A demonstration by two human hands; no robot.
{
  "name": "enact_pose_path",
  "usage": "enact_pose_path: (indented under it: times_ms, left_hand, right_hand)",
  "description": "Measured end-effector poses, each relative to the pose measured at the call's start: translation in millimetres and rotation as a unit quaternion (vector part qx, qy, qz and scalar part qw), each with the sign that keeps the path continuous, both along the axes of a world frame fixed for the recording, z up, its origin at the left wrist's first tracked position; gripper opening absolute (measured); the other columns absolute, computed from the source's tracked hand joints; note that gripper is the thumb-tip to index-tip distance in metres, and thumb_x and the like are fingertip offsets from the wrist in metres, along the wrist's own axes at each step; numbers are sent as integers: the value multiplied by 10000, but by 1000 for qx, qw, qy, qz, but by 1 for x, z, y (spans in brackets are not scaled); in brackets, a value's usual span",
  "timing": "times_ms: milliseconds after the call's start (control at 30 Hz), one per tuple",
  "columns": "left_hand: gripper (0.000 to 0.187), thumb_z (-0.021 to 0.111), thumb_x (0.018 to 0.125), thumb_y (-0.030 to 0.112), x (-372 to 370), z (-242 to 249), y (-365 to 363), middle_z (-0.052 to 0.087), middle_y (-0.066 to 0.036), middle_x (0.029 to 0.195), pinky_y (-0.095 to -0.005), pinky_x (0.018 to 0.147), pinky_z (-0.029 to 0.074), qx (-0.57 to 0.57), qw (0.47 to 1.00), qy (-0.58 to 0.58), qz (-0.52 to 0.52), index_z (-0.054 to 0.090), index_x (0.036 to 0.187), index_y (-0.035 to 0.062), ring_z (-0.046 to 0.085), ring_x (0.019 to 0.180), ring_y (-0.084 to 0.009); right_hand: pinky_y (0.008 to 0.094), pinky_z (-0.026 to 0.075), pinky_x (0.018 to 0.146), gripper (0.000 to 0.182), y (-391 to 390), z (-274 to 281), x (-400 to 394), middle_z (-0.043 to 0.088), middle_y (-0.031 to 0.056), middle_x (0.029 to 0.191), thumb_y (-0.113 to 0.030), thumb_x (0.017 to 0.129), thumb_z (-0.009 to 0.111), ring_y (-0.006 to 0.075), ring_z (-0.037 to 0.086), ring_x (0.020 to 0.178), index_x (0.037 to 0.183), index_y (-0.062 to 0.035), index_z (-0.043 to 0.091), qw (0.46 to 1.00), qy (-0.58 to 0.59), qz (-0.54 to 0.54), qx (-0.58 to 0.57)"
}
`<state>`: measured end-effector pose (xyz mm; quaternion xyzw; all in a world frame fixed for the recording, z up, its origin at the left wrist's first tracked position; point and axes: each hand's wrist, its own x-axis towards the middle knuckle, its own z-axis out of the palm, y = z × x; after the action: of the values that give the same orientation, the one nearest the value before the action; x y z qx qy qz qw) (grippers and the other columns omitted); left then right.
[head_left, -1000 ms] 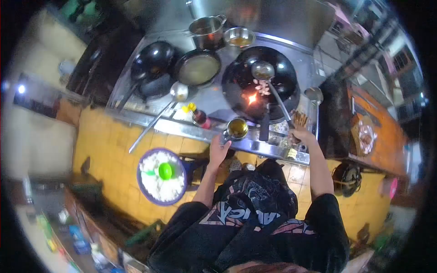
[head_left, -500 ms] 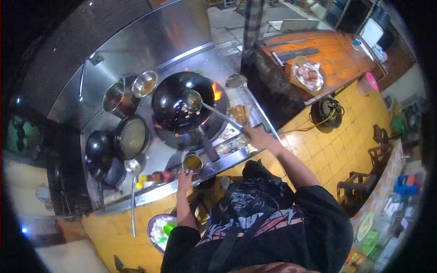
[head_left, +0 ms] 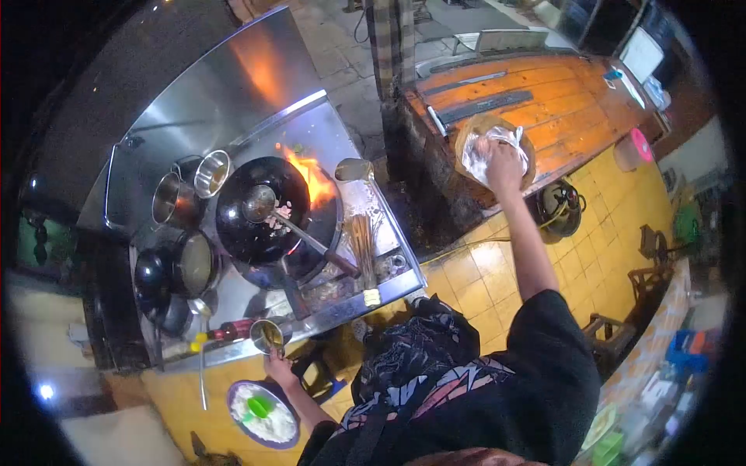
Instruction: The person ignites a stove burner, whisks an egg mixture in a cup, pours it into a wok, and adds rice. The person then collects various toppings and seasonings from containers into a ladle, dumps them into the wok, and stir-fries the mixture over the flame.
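My left hand [head_left: 278, 365] is closed around a metal cup [head_left: 266, 332] with something brownish in it, tilted near the stove's front edge. Away to the right, my right hand [head_left: 505, 169] reaches into a plastic bag [head_left: 474, 159] lined inside a round basket [head_left: 460, 140] on the wooden table; its fingertips are hidden, so their grip does not show. A ladle [head_left: 299, 231] rests in the black wok [head_left: 241, 225], its handle toward me, beside small pale pinkish pieces. Tall flames [head_left: 312, 180] rise at the wok's right side.
A bamboo brush [head_left: 363, 245] lies right of the burner. Pots [head_left: 167, 198] and a second wok [head_left: 154, 276] stand to the left, near a red bottle [head_left: 231, 330]. Below is a tub of white rice [head_left: 273, 426] with a green scoop [head_left: 260, 405]. A black pot [head_left: 561, 208] sits on the floor.
My right hand has let go of the ladle and moved right into the bag in the basket. The ladle stays in the wok. Flames have grown, and the view has shifted right.
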<state>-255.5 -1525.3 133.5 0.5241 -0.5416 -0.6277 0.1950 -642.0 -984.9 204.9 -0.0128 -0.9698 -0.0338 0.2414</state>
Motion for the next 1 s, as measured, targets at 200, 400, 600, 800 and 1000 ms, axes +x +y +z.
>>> enact_pose_path:
  times_ms: [200,400,600,800,1000]
  left_hand:
    - [69,498,871,135,32,-16,59,398,41,557,-208,353,318,-18,991,57,121,503,820,88,369,405,-65]
    - [70,536,837,135,58,-32,91,451,23,580,-223,299,310,29,987,75,139,536,825,66,407,382,-71]
    - [211,544,834,106,94,-63,95,575,-48,869,-211,421,375,48,986,79,140,572,1040,65,483,545,-71]
    - [80,536,848,143,105,-47,111,491,17,630,-210,394,338,43,992,24,117,527,800,80,433,483,-57]
    - [80,540,857,139,111,-42,109,420,42,584,-202,375,296,43,993,0,107,563,806,82,346,427,-36]
  right_hand:
    - [418,386,798,517,30,23,-23,564,107,1108,-410,727,640,256,496,1066,1106,-67,566,923,-315,-28,219]
    - [500,393,758,242,32,0,-51,653,39,903,-249,830,486,209,611,865,959,-154,668,932,-226,-143,243]
    - [598,384,782,171,46,3,-41,642,66,891,-213,769,543,280,601,863,885,-148,650,969,-181,23,170]
    - [256,443,567,168,-42,-18,65,535,44,744,-38,780,518,112,536,654,944,-16,546,739,-341,258,-520]
    - [358,456,577,216,-194,-106,143,550,101,719,-170,845,504,224,561,645,1003,-25,526,453,-494,131,-731]
